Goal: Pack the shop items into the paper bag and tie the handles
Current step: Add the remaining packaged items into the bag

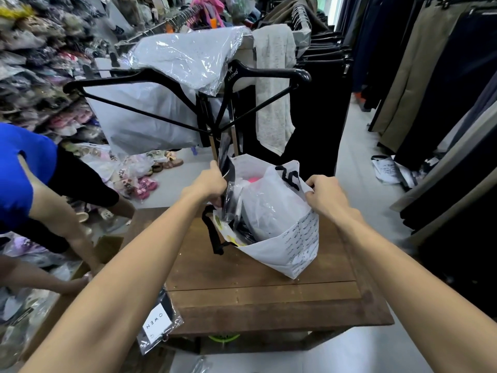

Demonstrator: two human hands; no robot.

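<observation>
A white printed paper bag (293,246) stands open on a wooden table (258,292), tilted toward me. It holds plastic-wrapped garments (266,208) and something pink. My left hand (212,184) grips a black plastic-wrapped item (228,170) at the bag's left rim, partly inside the bag. My right hand (325,195) pinches the bag's right rim, near a black handle (289,176). Another black handle (212,232) hangs down the bag's left side.
Black hangers (188,79) with bagged white garments rise behind the bag. A packet labelled OWEN (158,324) hangs off the table's near left corner. A person in blue (24,170) bends over a cardboard box at left. Trouser racks line the right side.
</observation>
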